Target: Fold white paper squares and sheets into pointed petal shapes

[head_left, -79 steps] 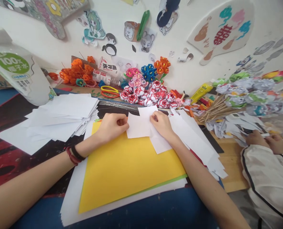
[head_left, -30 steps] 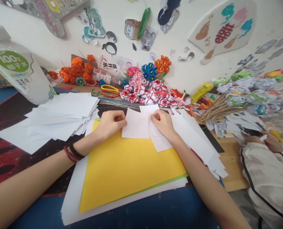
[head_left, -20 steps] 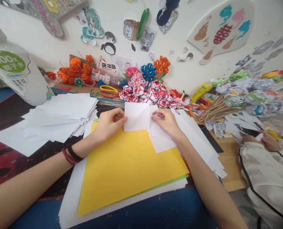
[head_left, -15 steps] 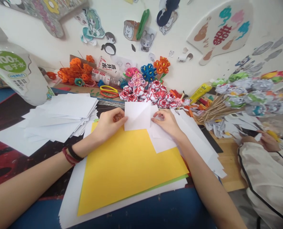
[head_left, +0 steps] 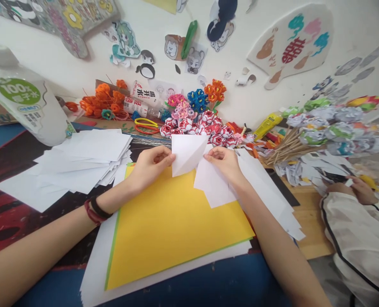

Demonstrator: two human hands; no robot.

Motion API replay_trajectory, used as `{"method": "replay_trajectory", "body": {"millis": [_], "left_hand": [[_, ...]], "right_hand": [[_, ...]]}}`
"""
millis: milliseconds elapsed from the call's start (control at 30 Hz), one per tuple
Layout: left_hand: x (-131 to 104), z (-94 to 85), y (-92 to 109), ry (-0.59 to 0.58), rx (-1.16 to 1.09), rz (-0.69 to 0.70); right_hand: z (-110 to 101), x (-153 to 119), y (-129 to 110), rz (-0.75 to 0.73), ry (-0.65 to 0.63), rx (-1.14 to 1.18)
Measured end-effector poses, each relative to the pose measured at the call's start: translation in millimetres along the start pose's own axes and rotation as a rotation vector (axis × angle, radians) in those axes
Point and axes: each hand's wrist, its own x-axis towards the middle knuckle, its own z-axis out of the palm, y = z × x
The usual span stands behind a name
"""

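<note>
Above the top of a yellow sheet [head_left: 173, 230], I hold up a small white piece of paper [head_left: 186, 149] with a diagonal crease. My left hand [head_left: 156, 164] pinches its left edge between thumb and fingers. At its right edge, the thumb and fingertips of my right hand [head_left: 223, 162] are closed on the paper. Other small white papers [head_left: 213, 187] lie on the yellow sheet beneath my right hand. Under the yellow sheet are a green sheet and larger white sheets [head_left: 96, 260].
White papers [head_left: 81, 162] are piled at left by a large white bottle [head_left: 33, 98]. Red-and-white paper flowers [head_left: 205, 125] and pipe-cleaner flowers [head_left: 197, 99] line the wall. White sheets [head_left: 266, 187] lie at right, near stick-mounted paper flowers [head_left: 336, 119] and another person's sleeve [head_left: 352, 230].
The small paper has bent along its diagonal, its right side lifting. Both hands have shifted slightly, the right closing in on the paper's edge. The view has moved a little.
</note>
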Motion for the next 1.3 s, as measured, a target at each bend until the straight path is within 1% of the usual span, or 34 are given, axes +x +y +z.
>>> {"method": "replay_trajectory", "body": {"millis": [167,233,333,433,500,567,667,733,800,900,967,1033,1133,1233,1300], "left_hand": [[-6,-0.3,22,-0.060,-0.197,0.058],[-8,0.0,25,-0.083,-0.237,0.073],[-8,2.8,23,-0.082,-0.236,0.042],[-8,7.2,17,-0.108,-0.105,-0.029],[-8,9.4,15,-0.142,0.032,-0.034],[-8,10.5,14,-0.166,0.175,0.016],[-9,11.0,13,-0.170,0.361,0.110],[-10,11.7,13,-0.171,0.444,0.152],[-11,13.2,11,-0.184,0.495,0.162],[-12,14.9,9,-0.202,0.556,0.134],[-12,14.3,9,-0.201,0.589,0.126],[-10,12.2,11,-0.212,0.616,0.134],[-7,8.4,12,-0.261,0.643,0.160],[-8,8.3,11,-0.271,0.650,0.181],[-9,10.6,11,-0.280,0.603,0.176]], "right_hand": [[2,-1,-6,-0.006,0.044,0.126],[3,-1,-9,-0.002,0.046,0.200],[4,-4,-16,0.033,0.037,0.285],[4,-7,-23,0.116,0.003,0.360],[3,-10,-27,0.171,-0.057,0.438],[3,-12,-30,0.226,-0.134,0.511],[4,-14,-34,0.295,-0.253,0.587],[5,-16,-36,0.320,-0.312,0.614],[6,-18,-38,0.328,-0.347,0.626],[7,-21,-39,0.316,-0.372,0.641],[8,-21,-41,0.310,-0.367,0.649],[8,-22,-42,0.316,-0.353,0.647],[8,-22,-42,0.322,-0.348,0.645],[8,-21,-42,0.303,-0.352,0.644],[9,-21,-41,0.297,-0.353,0.637]]}}
